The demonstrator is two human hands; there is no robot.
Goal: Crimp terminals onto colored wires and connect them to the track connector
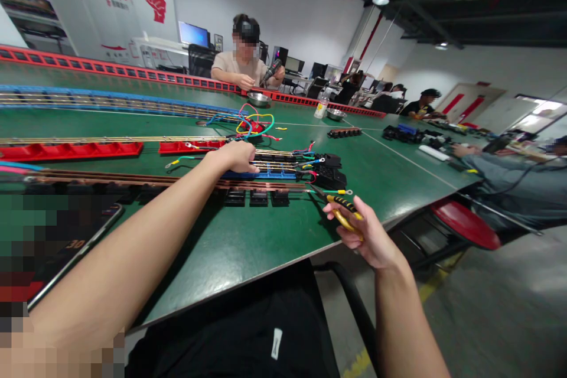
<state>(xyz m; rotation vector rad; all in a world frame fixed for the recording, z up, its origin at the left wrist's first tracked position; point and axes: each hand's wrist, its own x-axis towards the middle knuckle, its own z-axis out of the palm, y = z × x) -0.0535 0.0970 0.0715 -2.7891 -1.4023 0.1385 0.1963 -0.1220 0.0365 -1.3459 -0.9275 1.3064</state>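
My right hand (365, 230) is closed round pliers with yellow and black handles (348, 207). The dark jaws of the pliers reach the end of the nearest copper-bar rail (266, 186), beside a green wire with a ring terminal (341, 192). Farther left, my left hand (234, 157) lies across the middle rails, fingers curled down with their tips hidden. What those fingers grip cannot be made out. Just right of that hand runs a short blue rail (277, 173) with wires and black end blocks (330, 177). Red rail pieces (88, 150) lie behind my left forearm.
A long blue rail (110, 97) and a red slotted strip (155, 75) cross the green table (248, 260). Coloured wires (259, 124), a metal bowl (259, 98) and a bottle (322, 104) stand farther back. Across the table a person (243, 59) holds a power tool. A phone-like device (84, 242) lies left.
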